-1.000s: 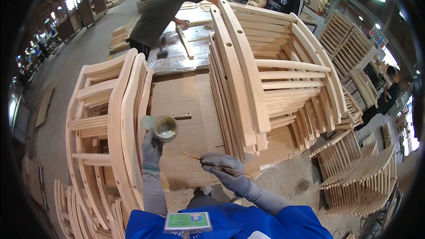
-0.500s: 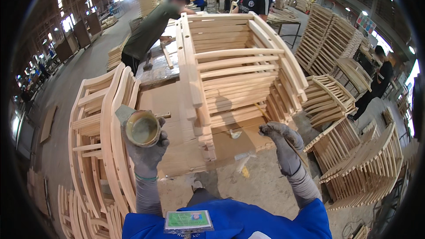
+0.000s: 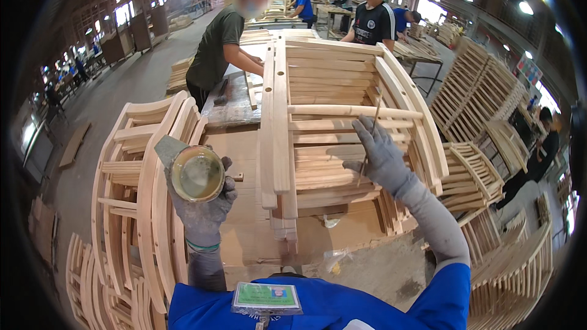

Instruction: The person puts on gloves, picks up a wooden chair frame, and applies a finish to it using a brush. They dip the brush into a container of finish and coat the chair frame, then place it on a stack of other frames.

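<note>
My left hand (image 3: pixel 205 219), in a grey glove, is wrapped round a small round cup (image 3: pixel 199 198) of cloudy, pale liquid. A flat grey-green piece (image 3: pixel 168 148) juts out beside the cup's rim. My gloved right hand (image 3: pixel 386 156) is raised over a stack of slatted wooden frames (image 3: pixel 333 110), holding a thin stick (image 3: pixel 378 105) that slants upward. Its fingers are partly spread around the stick. The frames lie piled on brown cardboard (image 3: pixel 241 232), with curved side rails and cross slats.
More wooden frames (image 3: pixel 143 165) stand upright at my left, and others (image 3: pixel 468 171) are piled on the right. Across the stack, a person in a dark green shirt (image 3: pixel 214 49) leans over a plastic-covered table (image 3: pixel 229 110). Another person in black (image 3: pixel 373 24) stands at the far side.
My right hand has moved up and forward over the frames with the stick, which now points upward. My left hand still holds the cup. The person in green has straightened somewhat.
</note>
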`<state>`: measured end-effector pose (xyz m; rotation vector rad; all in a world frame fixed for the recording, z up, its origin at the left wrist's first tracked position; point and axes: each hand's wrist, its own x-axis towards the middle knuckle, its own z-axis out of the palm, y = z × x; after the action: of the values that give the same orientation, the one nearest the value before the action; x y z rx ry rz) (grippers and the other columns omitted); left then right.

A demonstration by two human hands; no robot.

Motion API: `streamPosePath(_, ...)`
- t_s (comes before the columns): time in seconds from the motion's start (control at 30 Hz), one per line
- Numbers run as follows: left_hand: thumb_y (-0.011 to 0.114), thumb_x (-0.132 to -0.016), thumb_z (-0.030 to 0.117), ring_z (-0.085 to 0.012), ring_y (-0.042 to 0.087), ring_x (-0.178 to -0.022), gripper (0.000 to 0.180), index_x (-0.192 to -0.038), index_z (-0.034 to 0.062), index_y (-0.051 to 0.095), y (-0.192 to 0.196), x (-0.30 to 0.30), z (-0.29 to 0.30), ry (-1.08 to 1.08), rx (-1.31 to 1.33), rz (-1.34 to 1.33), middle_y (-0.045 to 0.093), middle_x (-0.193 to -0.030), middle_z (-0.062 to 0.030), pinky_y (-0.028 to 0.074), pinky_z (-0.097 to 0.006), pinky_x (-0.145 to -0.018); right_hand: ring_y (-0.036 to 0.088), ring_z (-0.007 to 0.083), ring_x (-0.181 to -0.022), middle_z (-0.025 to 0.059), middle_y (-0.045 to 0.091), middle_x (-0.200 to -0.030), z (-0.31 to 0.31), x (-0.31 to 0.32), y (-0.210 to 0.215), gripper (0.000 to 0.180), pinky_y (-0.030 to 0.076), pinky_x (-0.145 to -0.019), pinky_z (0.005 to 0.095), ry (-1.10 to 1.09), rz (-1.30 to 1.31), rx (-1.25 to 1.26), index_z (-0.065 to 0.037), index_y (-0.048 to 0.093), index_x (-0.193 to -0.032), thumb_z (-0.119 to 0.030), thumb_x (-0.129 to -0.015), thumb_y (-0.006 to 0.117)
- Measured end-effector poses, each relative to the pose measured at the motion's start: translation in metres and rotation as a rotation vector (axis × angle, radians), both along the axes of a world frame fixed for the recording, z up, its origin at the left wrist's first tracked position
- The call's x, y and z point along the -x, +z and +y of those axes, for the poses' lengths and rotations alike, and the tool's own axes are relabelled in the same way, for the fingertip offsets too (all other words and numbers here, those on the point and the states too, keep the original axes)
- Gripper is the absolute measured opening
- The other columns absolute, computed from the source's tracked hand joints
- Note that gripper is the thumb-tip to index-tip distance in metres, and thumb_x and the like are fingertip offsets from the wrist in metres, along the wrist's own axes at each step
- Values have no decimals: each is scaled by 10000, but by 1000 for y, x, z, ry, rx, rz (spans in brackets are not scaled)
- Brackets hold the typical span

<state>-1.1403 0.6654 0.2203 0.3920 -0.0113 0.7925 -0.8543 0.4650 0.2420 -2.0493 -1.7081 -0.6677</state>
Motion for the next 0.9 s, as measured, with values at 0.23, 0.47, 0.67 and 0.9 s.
streamPosePath(0.23, 376, -842, 603, -334, 555, -879, 732, -1350, 80, 304, -20, 4, 24, -61, -98, -87, 467, -1196, -254, 468, -415, -735, 518, 338, -1044, 174, 550, -1087, 92, -66, 17, 851, 401, -896, 416, -136, -60, 424, -49, 394, -1260, -503, -616, 717)
streamPosePath(0.47, 404, -852, 562, -333, 536, -880, 715, -1360, 73, 282, -38, 39, 20, 313, -39, 85, 450, -1210, -253, 466, -413, -717, 606, 306, -745, 105, 610, -788, 103, -76, 9, 469, 462, -645, 409, -67, 4, 530, -96, 504, -948, -482, -724, 648)
streamPosePath(0.67, 420, -843, 565, -324, 531, -887, 741, -1373, 75, 253, -31, 29, 0, 276, -89, -24, 436, -1230, -257, 450, -408, -738, 603, 289, -663, 99, 585, -748, 87, -83, -5, 346, 470, -556, 397, 85, -85, 366, -93, 492, -938, -407, -812, 563)
streamPosePath(0.9, 422, -849, 549, -276, 506, -806, 736, -1380, 73, 236, -14, -1, -31, 340, -166, 59, 436, -1235, -248, 426, -377, -692, 584, 310, -822, 107, 580, -900, 70, -91, 27, 502, 459, -704, 408, 354, 148, 367, -100, 472, -1122, -459, -791, 587)
